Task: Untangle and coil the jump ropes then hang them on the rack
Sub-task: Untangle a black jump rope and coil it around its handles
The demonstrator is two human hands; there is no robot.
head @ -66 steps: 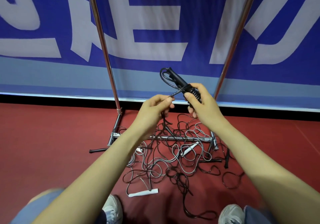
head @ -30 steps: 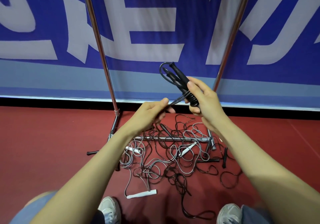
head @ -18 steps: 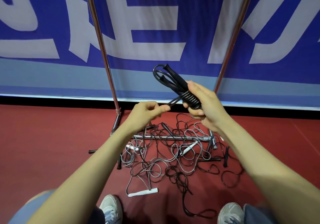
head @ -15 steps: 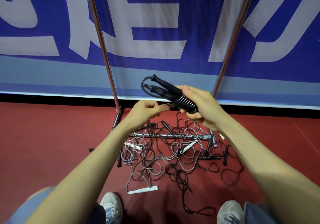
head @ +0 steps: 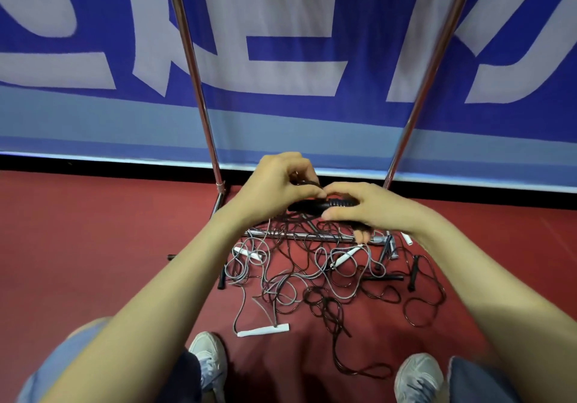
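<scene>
Between rack uprights (head: pixel 194 68), hands (head: pixel 278 184) (head: pixel 371 206) grip coiled rope (head: pixel 324 204).

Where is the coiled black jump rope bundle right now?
Head view, centre: the coiled black jump rope bundle is gripped by the left hand and right hand together, above the tangled rope pile on the red floor, in front of the chrome rack.

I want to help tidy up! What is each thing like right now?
Black jump rope: coiled into a bundle, held in both hands.
Left hand: grips the bundle's loop end.
Right hand: grips the wrapped middle.
Rope pile: tangled, lying on the floor.
Rack: upright, top bar out of view.
</scene>
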